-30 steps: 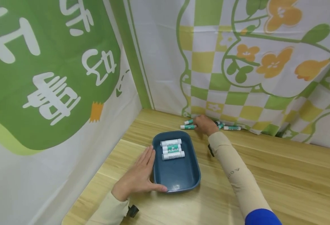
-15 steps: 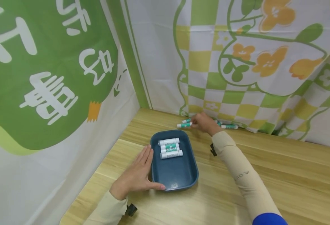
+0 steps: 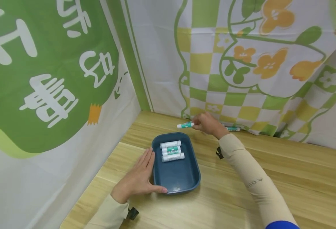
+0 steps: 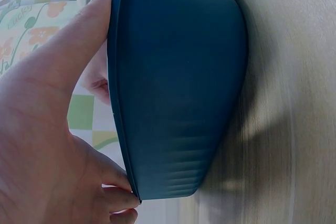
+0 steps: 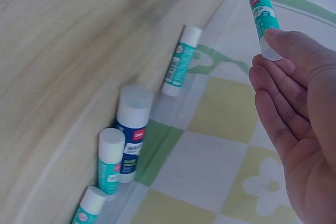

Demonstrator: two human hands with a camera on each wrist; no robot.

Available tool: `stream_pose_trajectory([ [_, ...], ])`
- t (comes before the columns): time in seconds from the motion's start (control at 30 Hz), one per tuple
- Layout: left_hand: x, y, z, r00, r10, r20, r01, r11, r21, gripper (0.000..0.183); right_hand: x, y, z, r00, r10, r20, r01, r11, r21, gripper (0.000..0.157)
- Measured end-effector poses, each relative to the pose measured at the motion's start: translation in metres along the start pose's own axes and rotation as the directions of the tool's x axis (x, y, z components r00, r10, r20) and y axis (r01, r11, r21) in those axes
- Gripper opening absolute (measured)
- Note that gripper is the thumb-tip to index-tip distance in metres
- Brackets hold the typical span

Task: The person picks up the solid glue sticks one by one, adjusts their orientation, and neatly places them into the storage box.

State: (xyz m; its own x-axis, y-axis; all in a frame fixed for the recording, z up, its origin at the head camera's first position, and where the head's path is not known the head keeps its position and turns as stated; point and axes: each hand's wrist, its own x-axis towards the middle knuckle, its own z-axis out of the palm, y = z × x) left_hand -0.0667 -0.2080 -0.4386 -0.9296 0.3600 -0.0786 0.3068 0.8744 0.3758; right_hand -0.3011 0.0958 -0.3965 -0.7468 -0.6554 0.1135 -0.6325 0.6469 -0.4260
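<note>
A blue tray [image 3: 177, 178] lies on the wooden table in the head view, with several white and green glue sticks [image 3: 172, 150] in its far half. My left hand [image 3: 140, 175] rests against the tray's left side and near corner, fingers straight along the rim and thumb spread. In the left wrist view the thumb [image 4: 86, 24] touches the rim. Farther back, my right hand [image 3: 207, 123] pinches one end of a green and white glue stick [image 5: 262, 14] between thumb and fingers, held off the table.
Along the wall's foot, more green glue sticks [image 5: 181, 61] and a thicker dark blue one [image 5: 133, 135] lie on the table [image 3: 271, 165]. A checkered cloth [image 3: 242, 92] hangs down behind them. A green printed cloth [image 3: 10, 105] covers the left side.
My right hand has picked up a glue stick from the row by the wall and lifted it slightly. My left hand has stayed against the tray.
</note>
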Motion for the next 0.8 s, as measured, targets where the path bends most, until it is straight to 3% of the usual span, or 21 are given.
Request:
stream_pose_trajectory([
  [0.23,0.0,0.002,0.0,1.0,0.0,-0.001,0.0,1.0,-0.017,0.147,-0.012,-0.014,-0.006,0.996,-0.058,-0.065,0.061,0.998,0.036,0.014],
  [0.43,0.001,0.003,0.0,1.0,-0.01,-0.004,0.01,1.0,-0.03,0.146,-0.021,-0.026,-0.007,0.971,-0.213,-0.111,0.212,0.977,-0.017,0.011],
  [0.8,0.002,0.001,0.001,1.0,-0.01,0.002,0.01,1.0,-0.025,0.146,-0.042,-0.051,0.0,0.94,-0.336,-0.055,0.336,0.942,-0.009,0.009],
])
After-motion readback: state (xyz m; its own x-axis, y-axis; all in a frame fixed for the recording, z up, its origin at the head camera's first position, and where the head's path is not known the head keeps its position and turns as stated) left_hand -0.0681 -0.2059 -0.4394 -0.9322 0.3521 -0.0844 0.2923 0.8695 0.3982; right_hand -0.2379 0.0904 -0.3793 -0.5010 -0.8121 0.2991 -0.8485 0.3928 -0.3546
